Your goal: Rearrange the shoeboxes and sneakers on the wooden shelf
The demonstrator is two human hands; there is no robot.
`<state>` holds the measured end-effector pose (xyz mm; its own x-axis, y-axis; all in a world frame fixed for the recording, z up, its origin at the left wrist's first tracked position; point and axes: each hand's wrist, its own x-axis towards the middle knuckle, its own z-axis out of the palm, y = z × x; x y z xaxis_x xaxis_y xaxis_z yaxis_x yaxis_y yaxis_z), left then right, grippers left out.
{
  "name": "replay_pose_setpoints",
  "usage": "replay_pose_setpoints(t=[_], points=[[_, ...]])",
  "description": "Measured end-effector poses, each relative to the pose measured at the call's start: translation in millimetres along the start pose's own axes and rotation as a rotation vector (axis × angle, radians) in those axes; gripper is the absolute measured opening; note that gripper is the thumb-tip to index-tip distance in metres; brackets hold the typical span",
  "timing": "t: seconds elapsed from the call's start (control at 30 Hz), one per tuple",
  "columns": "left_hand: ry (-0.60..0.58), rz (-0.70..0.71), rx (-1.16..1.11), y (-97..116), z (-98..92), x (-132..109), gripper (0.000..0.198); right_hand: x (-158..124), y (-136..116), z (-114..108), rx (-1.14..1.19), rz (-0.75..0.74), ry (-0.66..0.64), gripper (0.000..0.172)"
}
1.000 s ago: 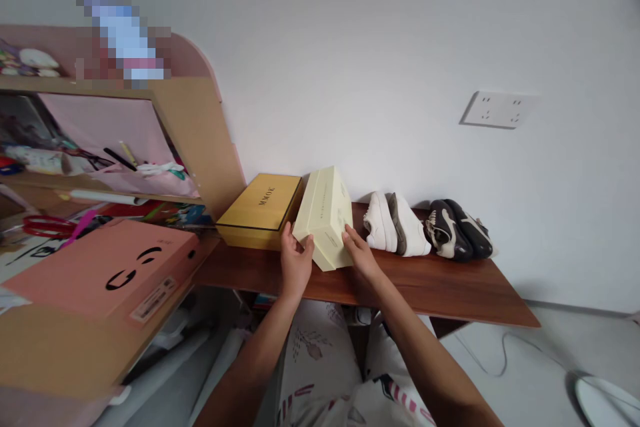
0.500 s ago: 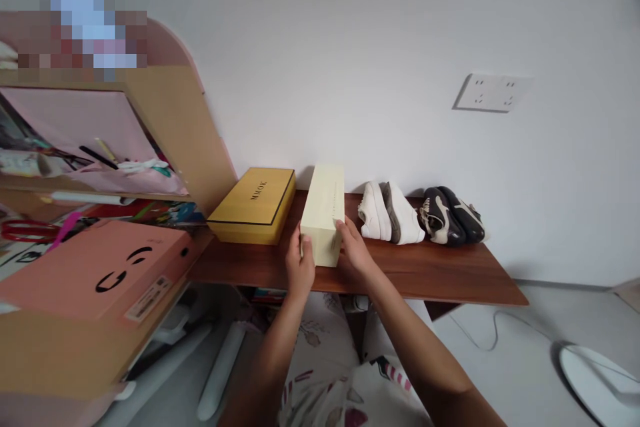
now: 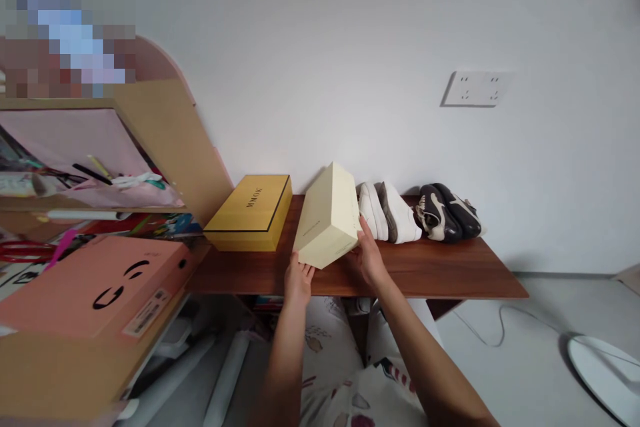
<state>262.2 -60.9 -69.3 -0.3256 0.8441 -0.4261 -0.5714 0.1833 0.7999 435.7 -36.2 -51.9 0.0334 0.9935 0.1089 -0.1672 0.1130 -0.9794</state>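
Our left hand point(image 3: 299, 279) and right hand point(image 3: 371, 257), fingers clamped on tilted cream box point(image 3: 327, 217), yellow box point(image 3: 250, 213) beside, wooden bench point(image 3: 450, 273)

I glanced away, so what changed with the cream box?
The cream box, upright on its narrow side half a second ago, now tips right toward the white shoes. The left hand slid to its lower near corner; the right hand still holds its right edge. The yellow box and dark shoes stayed put.

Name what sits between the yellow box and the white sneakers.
The cream box, tilted, held by the left hand and right hand; head view.
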Motion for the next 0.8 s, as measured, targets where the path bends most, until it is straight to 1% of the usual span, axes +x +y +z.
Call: replay_pose_setpoints(t=[0.1,0.23,0.33,0.4,0.47,0.53,0.7,0.8], points=[[0.036,0.040,0.019,11,-0.5,-1,0.040,-3,12,-1,0.078,0.040,-0.006,0.076],[0.101,0.121,0.086,18,-4.6,1,0.041,-5,22,0,0.064,0.046,0.062,0.071],[0.082,0.252,0.185,16,-7.6,9,0.046,-5,26,2,0.036,0.040,0.081,0.068],[0.073,0.354,0.247,13,-8.9,16,0.050,-4,28,3,0.043,0.047,0.045,0.068],[0.082,0.426,0.283,12,-9.6,25,0.052,-2,30,5,0.052,0.056,0.018,0.066],[0.093,0.449,0.298,12,-9.9,33,0.050,1,32,7,0.055,0.054,0.015,0.064],[0.107,0.436,0.330,19,-10.2,49,0.048,11,36,15,0.055,0.031,0.005,0.058],[0.101,0.436,0.336,23,-8.5,55,0.046,18,39,17,0.052,0.043,0.010,0.056]])
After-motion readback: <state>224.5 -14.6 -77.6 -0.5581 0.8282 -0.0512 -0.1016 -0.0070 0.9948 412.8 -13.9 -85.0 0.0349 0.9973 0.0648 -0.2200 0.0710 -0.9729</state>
